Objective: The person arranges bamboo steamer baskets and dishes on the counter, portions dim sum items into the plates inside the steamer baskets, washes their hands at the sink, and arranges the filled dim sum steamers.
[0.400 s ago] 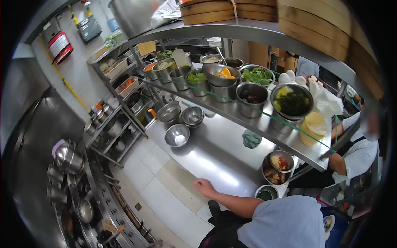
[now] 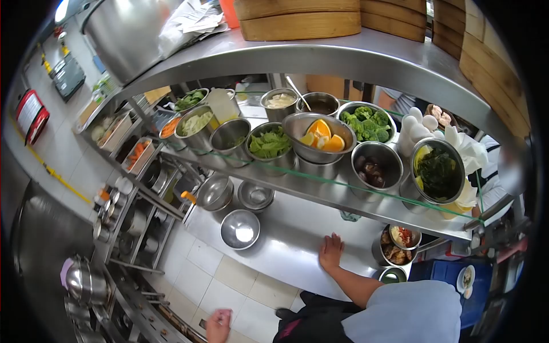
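My right hand (image 2: pixel 330 251) lies flat on the steel worktable (image 2: pixel 291 228), fingers stretched out and holding nothing. Just beyond its fingertips, a green cloth (image 2: pixel 350 216) shows partly behind the shelf edge. To its right is a steel pot of browned pieces (image 2: pixel 393 251), with a small bowl of chopped red and pale bits (image 2: pixel 405 235) set in its top. A pot with dark green contents (image 2: pixel 393 275) is beside my forearm. My left hand (image 2: pixel 218 327) is low over the floor at the bottom edge, fingers curled, with nothing visible in them.
Several empty steel bowls (image 2: pixel 240 228) sit at the table's left. The shelf above carries orange wedges (image 2: pixel 322 136), broccoli (image 2: pixel 366 123), leafy greens (image 2: pixel 269 142) and eggs (image 2: pixel 420 124). Bamboo steamers (image 2: pixel 297 20) stand overhead. A stove (image 2: pixel 128 317) is lower left; another person (image 2: pixel 492 166) is at right.
My right hand has moved from above the floor onto the table and opened flat. My left hand has come into view at the bottom. The view has shifted closer to the shelf.
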Action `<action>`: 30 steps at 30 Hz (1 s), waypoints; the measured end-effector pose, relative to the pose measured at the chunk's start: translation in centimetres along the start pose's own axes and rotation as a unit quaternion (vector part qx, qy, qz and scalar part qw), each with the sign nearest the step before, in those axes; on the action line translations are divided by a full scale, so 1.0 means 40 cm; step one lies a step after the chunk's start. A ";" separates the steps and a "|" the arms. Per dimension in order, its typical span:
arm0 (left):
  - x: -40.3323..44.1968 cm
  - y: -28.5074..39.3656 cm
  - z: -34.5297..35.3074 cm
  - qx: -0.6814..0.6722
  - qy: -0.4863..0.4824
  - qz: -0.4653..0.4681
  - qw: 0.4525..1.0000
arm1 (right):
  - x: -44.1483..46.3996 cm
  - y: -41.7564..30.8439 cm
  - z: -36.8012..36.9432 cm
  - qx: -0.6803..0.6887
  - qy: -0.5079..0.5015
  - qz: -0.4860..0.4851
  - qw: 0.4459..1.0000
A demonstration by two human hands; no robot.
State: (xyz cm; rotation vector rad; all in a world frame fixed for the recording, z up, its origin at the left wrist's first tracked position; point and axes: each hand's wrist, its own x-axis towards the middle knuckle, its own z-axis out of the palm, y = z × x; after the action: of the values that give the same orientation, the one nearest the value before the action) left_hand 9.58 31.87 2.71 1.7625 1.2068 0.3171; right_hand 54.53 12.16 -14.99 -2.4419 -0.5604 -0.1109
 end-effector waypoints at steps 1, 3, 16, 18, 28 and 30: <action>0.062 0.240 -0.035 -0.002 -0.001 0.083 0.997 | 0.010 0.011 -0.002 -0.005 0.000 0.022 1.000; 0.175 0.590 -0.094 0.033 -0.040 0.228 0.972 | 0.017 0.003 -0.010 -0.026 0.007 0.016 1.000; 0.777 1.598 0.175 -0.083 -0.261 0.362 0.891 | 0.028 -0.069 -0.020 -0.147 -0.026 0.066 0.987; 0.901 1.645 0.272 -0.128 -0.290 0.388 0.865 | 0.029 -0.074 -0.028 -0.140 -0.018 0.067 0.988; 0.948 1.795 0.470 -0.077 -0.306 0.301 0.900 | 0.032 -0.075 -0.021 -0.157 -0.013 0.076 0.985; 0.941 1.800 0.477 -0.084 -0.319 0.301 0.895 | 0.029 -0.071 -0.021 -0.151 -0.005 0.073 0.986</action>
State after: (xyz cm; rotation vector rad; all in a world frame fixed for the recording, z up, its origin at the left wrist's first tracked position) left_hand 82.37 47.64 40.35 1.8397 0.1462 0.1627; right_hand 54.45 14.13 -12.49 -2.7697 -0.3883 -0.1308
